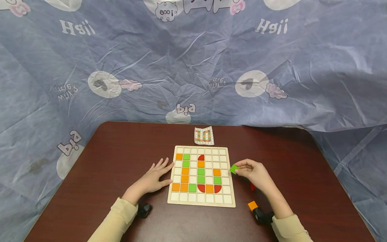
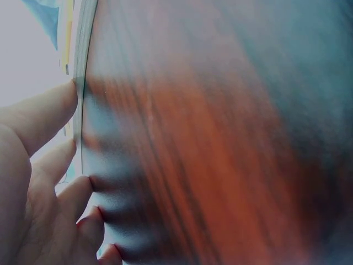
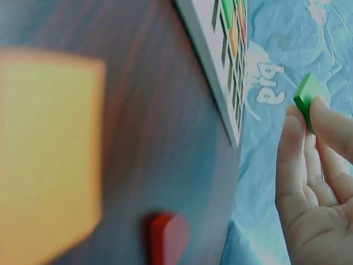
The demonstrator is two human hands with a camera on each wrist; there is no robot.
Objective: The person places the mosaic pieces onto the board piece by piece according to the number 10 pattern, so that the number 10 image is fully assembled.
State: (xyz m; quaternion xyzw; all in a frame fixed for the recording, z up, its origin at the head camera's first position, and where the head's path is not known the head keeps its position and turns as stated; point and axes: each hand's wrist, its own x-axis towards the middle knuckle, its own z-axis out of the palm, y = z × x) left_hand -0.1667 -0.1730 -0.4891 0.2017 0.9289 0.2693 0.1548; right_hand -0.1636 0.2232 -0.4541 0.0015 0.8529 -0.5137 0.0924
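Observation:
A pale wooden grid board (image 1: pixel 201 203) lies on the table, with orange, green and red tiles set in some of its squares. At the board's left edge my left hand (image 1: pixel 153 178) rests with spread fingers; in the left wrist view its thumb and a finger (image 2: pixel 60 152) touch the rim. Just off the right edge, my right hand (image 1: pixel 254 173) pinches a green square tile (image 1: pixel 234 168) between thumb and fingers. The right wrist view shows this green tile (image 3: pixel 310 95) held up, away from the board.
A small pattern card (image 1: pixel 204 135) lies beyond the board. Under the right forearm are a loose red piece (image 1: pixel 252 186) and a loose orange tile (image 1: pixel 252 205) by the wrist camera. A patterned blue cloth (image 1: pixel 193 60) hangs behind the dark table (image 1: pixel 136 144).

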